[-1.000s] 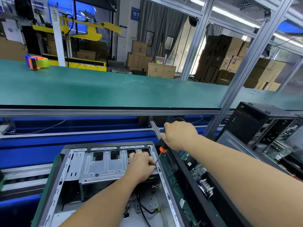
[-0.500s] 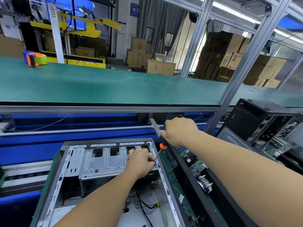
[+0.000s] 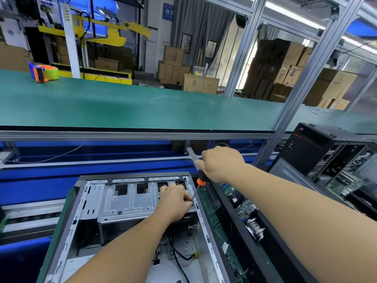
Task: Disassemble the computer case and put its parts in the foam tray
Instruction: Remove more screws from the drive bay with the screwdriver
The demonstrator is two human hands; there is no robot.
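Observation:
An open computer case (image 3: 85, 203) lies on its side below me, its silver drive cage (image 3: 126, 201) at the far end. My left hand (image 3: 175, 201) rests on the right end of the cage with fingers curled near the screwdriver tip. My right hand (image 3: 220, 162) grips the black and orange handle of a screwdriver (image 3: 199, 185), whose shaft slants down to the cage's right edge. Black cables (image 3: 179, 256) lie loose inside the case. The foam tray is out of view.
A green shelf (image 3: 142, 107) runs across above the case, with a tape dispenser (image 3: 43, 72) at its left. To the right lies a black tray holding circuit boards (image 3: 244, 207), and another black computer case (image 3: 318, 148) stands open further right. Aluminium posts (image 3: 302, 82) rise at right.
The view has dipped slightly. Both hands stay at the cage's right end, and the right hand with the screwdriver has barely shifted.

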